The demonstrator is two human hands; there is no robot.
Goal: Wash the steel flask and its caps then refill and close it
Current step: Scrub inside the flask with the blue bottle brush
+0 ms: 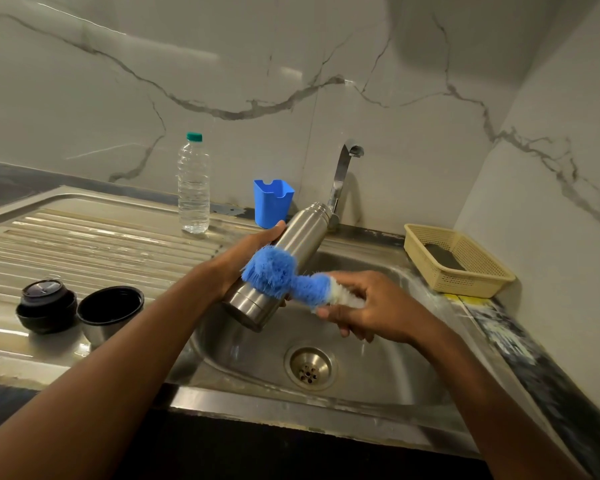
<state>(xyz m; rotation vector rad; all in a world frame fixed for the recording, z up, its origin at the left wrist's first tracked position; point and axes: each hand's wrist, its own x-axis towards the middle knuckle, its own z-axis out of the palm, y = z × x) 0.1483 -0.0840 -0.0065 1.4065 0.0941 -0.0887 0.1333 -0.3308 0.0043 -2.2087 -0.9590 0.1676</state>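
the steel flask (288, 258) is held tilted over the sink (378, 382), base toward the near left, open mouth toward the far right, close to the tap (343, 174). the left hand (243, 261) wraps around the lower body of the flask from the left, thumb lying along its upper side. the right hand (364, 306) grips the white stem end of the bottle brush (284, 275); the blue bristle head lies against the outside wall of the flask near its middle.

handling notes: the flask is rigid and probably moderately heavy for its size. its smooth brushed wall is likely slippery when wet or soapy, so a full wrap around the body is judged safer than a fingertip hold. the ribbed neck offers a second hold point. the bristles are soft and yield under pressure; the stem is the proper place to hold the brush.

the inner stopper (45, 303) and the outer cup cap (110, 310) stand side by side on the draining board (84, 237) at the left. a plastic water bottle (193, 188) stands at the far edge.
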